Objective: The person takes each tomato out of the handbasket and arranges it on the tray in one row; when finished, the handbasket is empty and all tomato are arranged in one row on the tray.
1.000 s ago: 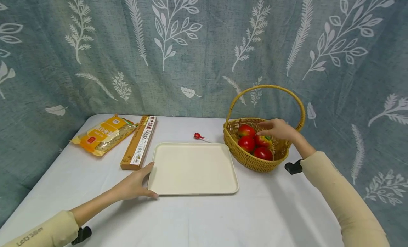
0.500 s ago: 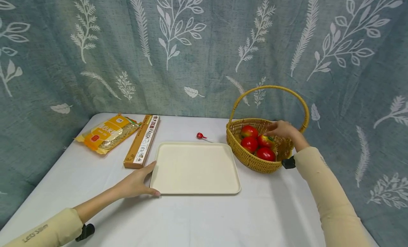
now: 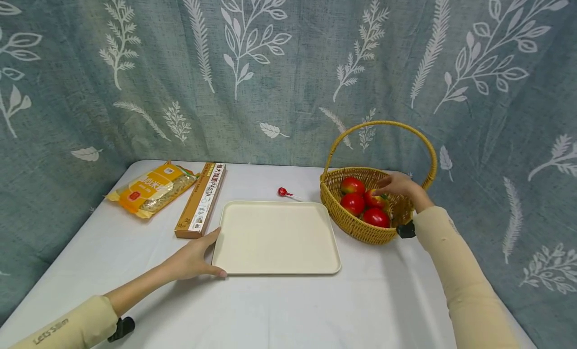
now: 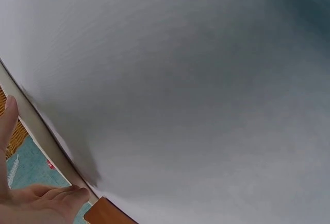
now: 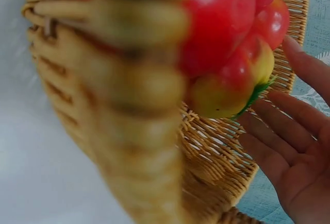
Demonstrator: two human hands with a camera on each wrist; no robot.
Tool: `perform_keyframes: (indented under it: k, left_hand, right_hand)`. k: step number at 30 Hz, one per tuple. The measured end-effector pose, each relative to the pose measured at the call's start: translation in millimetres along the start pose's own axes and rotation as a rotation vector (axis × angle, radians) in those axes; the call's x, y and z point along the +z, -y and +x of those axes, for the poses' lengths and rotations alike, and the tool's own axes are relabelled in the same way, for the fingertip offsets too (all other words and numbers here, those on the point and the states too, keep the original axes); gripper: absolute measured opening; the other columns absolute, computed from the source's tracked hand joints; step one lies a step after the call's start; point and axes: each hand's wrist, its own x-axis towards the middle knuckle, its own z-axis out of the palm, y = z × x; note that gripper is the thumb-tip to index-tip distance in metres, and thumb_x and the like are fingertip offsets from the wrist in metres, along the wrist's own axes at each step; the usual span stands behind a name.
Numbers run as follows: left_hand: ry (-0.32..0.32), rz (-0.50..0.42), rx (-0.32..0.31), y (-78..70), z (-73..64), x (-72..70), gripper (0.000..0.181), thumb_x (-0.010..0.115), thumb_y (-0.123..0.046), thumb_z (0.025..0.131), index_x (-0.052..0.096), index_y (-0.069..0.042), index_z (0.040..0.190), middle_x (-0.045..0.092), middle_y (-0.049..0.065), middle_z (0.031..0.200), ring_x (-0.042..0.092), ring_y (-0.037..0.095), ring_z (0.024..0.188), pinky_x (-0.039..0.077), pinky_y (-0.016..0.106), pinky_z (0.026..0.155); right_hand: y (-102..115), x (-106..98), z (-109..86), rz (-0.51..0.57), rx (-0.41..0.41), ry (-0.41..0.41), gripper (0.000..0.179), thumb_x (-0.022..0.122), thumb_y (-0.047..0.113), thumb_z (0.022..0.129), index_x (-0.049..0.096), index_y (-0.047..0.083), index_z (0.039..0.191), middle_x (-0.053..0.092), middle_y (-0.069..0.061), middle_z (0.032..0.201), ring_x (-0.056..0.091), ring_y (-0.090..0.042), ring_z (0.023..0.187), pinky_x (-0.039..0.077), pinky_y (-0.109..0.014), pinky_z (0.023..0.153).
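My left hand (image 3: 194, 258) rests at the near left corner of a cream rectangular tray (image 3: 277, 239), thumb at the front edge and fingers along the left side. In the left wrist view, thumb and fingers touch the tray's rim (image 4: 46, 136). My right hand (image 3: 398, 185) reaches into a wicker basket (image 3: 360, 232) holding several shiny red fruits. Its fingers lie nearly straight beside a red and yellow fruit (image 5: 232, 87) with a green leafy top, in the right wrist view. Nothing is gripped there; whether the fingertips touch the fruit, I cannot tell.
A brown pasta box (image 3: 200, 201) lies left of the tray. Beyond it is a yellow bag of grain (image 3: 155, 189). Behind the tray lies a red lollipop (image 3: 283, 192). The basket's tall arched handle (image 3: 383, 122) stands over its opening. Blue-green curtains hang behind the white-covered table.
My right hand has moved lower into the basket, closer to the red and yellow fruit, its forearm swinging inward. The head view has shifted slightly. My left hand has stayed at the tray.
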Motion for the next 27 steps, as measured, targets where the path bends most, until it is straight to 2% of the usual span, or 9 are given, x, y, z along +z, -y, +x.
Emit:
perform_keyframes:
  k: [9, 13, 17, 20, 27]
  left_hand:
    - [-0.002, 0.005, 0.004, 1.1, 0.2, -0.7, 0.114, 0.086, -0.042, 0.066, 0.026, 0.015, 0.144, 0.032, 0.03, 0.148, 0.033, 0.045, 0.134, 0.031, 0.056, 0.107]
    - [-0.002, 0.003, 0.005, 0.7, 0.2, -0.6, 0.113, 0.087, -0.041, 0.067, 0.026, 0.015, 0.144, 0.032, 0.03, 0.148, 0.033, 0.045, 0.134, 0.031, 0.056, 0.107]
    - [-0.003, -0.001, 0.006, 0.3, -0.3, -0.4, 0.113, 0.087, -0.04, 0.066, 0.026, 0.016, 0.144, 0.032, 0.031, 0.147, 0.033, 0.045, 0.134, 0.031, 0.056, 0.107]
    - [-0.005, -0.003, 0.006, 0.3, -0.8, -0.2, 0.113, 0.087, -0.039, 0.066, 0.026, 0.016, 0.143, 0.033, 0.031, 0.147, 0.033, 0.045, 0.134, 0.032, 0.056, 0.107]
    - [-0.007, -0.012, 0.008, 1.0, -0.1, 0.7, 0.114, 0.087, -0.04, 0.066, 0.025, 0.015, 0.144, 0.032, 0.031, 0.147, 0.033, 0.045, 0.134, 0.032, 0.056, 0.107]
  right_hand:
    - [-9.6, 3.4, 0.4, 0.058, 0.07, 0.092, 0.074, 0.061, 0.034, 0.095, 0.031, -0.013, 0.143, 0.029, -0.035, 0.146, 0.031, -0.05, 0.132, 0.033, -0.057, 0.106]
    - [-8.7, 6.2, -1.1, 0.088, 0.083, 0.114, 0.071, 0.062, 0.035, 0.094, 0.038, -0.016, 0.138, 0.04, -0.036, 0.138, 0.043, -0.049, 0.124, 0.039, -0.055, 0.102]
    - [-9.3, 7.6, -1.2, 0.146, 0.107, 0.128, 0.062, 0.064, 0.034, 0.093, 0.049, -0.014, 0.129, 0.057, -0.027, 0.119, 0.055, -0.043, 0.109, 0.046, -0.053, 0.096]
    - [-10.7, 8.3, 0.3, 0.147, 0.119, 0.129, 0.063, 0.065, 0.034, 0.092, 0.049, -0.015, 0.128, 0.058, -0.026, 0.117, 0.056, -0.043, 0.108, 0.048, -0.052, 0.094]
    - [-15.4, 8.9, 2.9, 0.091, 0.126, 0.097, 0.074, 0.069, 0.04, 0.088, 0.046, -0.015, 0.132, 0.054, -0.03, 0.125, 0.053, -0.044, 0.113, 0.047, -0.052, 0.096]
